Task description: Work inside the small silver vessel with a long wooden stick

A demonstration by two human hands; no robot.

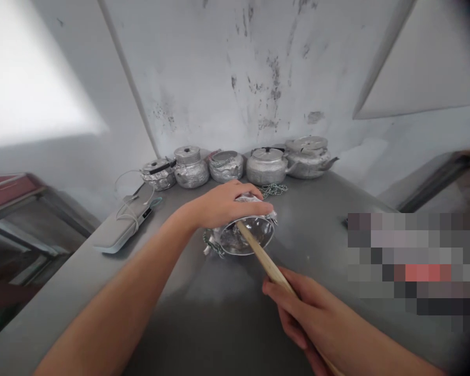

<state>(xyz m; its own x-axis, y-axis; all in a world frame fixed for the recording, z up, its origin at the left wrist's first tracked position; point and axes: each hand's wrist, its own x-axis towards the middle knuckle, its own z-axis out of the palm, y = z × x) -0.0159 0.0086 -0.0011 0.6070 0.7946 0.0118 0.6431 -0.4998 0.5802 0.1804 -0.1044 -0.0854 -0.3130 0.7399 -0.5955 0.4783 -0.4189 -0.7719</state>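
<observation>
A dented, shiny aluminium pot (261, 230) lies tipped on its side in the middle of the grey table, its round mouth facing me. My left hand (229, 204) grips it from above, with the fingers over its top and the thumb near the rim. In my right hand (297, 303) is a pale wooden stick (263, 257), held slantwise. The stick's far end reaches into the pot's mouth; the inner tip is hard to make out. Beside the pot, at its left, a green-and-white cord (212, 244) touches its side.
Along the wall stand several dented aluminium pots and kettles, among them a lidded kettle (267, 167) and a spouted one (309, 159). More patterned cord (273, 190) lies before them. A grey device with a cable (123, 230) rests at left. A pixelated patch hides the right side.
</observation>
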